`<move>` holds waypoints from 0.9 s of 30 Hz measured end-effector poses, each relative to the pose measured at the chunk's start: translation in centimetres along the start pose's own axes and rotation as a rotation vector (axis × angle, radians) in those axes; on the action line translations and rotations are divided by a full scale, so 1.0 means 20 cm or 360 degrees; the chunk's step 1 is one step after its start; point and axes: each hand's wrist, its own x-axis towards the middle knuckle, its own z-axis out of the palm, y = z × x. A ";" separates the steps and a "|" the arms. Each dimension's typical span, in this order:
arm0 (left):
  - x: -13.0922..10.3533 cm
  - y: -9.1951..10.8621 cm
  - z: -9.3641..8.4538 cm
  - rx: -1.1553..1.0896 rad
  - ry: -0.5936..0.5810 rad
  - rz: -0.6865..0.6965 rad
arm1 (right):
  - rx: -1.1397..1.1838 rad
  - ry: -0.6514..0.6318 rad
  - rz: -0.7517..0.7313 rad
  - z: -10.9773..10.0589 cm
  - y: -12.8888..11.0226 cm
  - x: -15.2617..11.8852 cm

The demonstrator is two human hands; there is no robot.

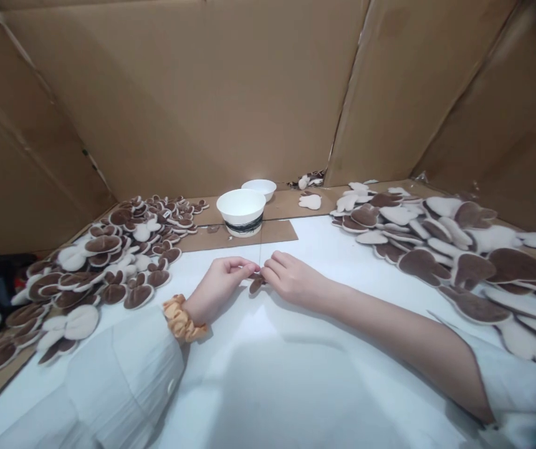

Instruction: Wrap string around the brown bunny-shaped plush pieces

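Both hands' fingers (249,269) pinching brown piece (255,285)

A small brown plush fabric piece (256,284), dark on its visible face and roughly ear-shaped, lies low over the white table surface at centre, pinched at its upper edge between the fingertips of both hands and partly hidden by them.

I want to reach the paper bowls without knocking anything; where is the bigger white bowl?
In the head view, the bigger white bowl stands centre, beyond both hands, on cardboard just in front of the smaller bowl.
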 end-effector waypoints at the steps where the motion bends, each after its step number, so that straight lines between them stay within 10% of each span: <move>1: 0.00 0.00 -0.01 -0.0086 -0.0052 -0.0081 | -0.0014 0.0010 -0.0016 -0.01 0.00 0.00; 6: 0.01 -0.01 -0.05 -0.0387 -0.0293 -0.0275 | -0.0013 0.0019 -0.0096 -0.04 0.00 0.00; 16: 0.01 -0.05 -0.02 -0.0398 -0.0081 -0.0073 | 0.0012 0.0044 0.0141 -0.02 0.04 -0.01; 22: -0.01 -0.01 -0.02 0.0287 0.0432 0.0391 | -0.0001 -0.0048 0.0172 0.01 0.05 -0.01; 27: -0.07 -0.01 0.01 0.0683 0.0375 0.0602 | 0.0076 -0.0238 0.0361 0.03 0.07 -0.02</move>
